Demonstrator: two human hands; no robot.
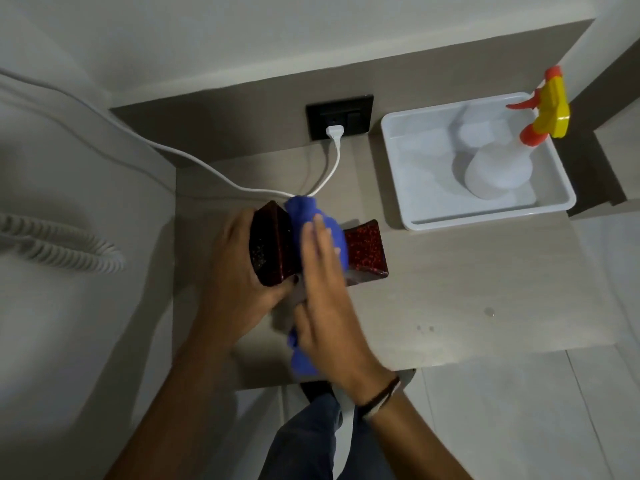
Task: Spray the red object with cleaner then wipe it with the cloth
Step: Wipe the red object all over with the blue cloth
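Observation:
A dark red speckled dish (365,249) with upturned ends lies on the beige tabletop (467,289). My left hand (239,271) grips its raised left end. My right hand (329,289) lies flat with fingers extended, pressing a blue cloth (311,220) onto the middle of the dish; a tail of the cloth hangs out below my palm near the table's front edge. The white spray bottle (495,171) with its yellow and orange trigger head stands in a white tray (485,220) at the back right, apart from both hands.
A black wall socket (339,116) holds a white plug whose cable (332,168) runs down behind the dish. A white coiled phone cord (59,247) lies at the left. Small droplets dot the tabletop at the right. My legs and the tiled floor show below.

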